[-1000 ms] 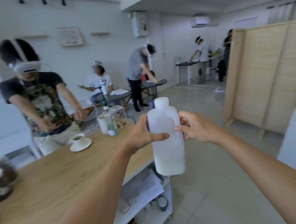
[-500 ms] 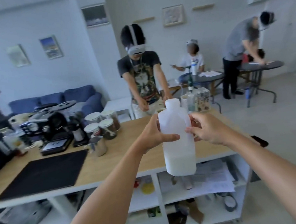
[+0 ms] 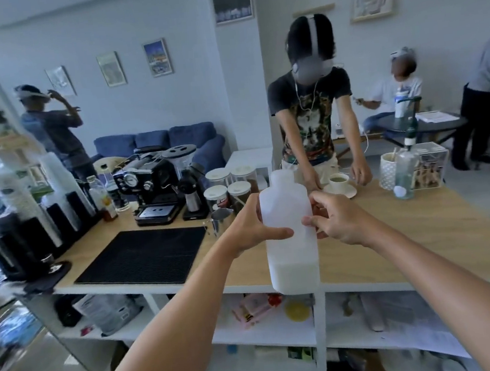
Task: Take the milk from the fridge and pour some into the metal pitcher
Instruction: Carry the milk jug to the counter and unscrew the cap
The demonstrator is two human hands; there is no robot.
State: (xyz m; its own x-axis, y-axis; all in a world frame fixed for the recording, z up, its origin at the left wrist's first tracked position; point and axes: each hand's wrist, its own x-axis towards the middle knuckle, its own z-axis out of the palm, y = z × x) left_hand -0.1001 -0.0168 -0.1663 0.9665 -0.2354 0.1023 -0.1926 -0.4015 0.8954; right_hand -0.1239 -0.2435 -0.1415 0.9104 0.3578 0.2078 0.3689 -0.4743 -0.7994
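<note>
The left hand (image 3: 248,230) grips the translucent white plastic milk bottle (image 3: 292,259) at its middle. The thumb lies across the front and the fingers go round behind. The right hand (image 3: 338,221) pinches the opposite side of the same bottle with thumb and curled fingers. I think both hands are used to keep it upright and steady, because its white cap is on and nothing can be poured yet.

The bottle is held in the air over the near edge of the light wooden worktop (image 3: 393,230), not set down. Milk fills only its lowest part. The small shiny metal pitcher (image 3: 221,219) stands on the worktop just behind the left hand, beside the black ribbed rubber mat (image 3: 145,256), so the pouring place is near. Further back stands the black espresso machine (image 3: 150,192).
</note>
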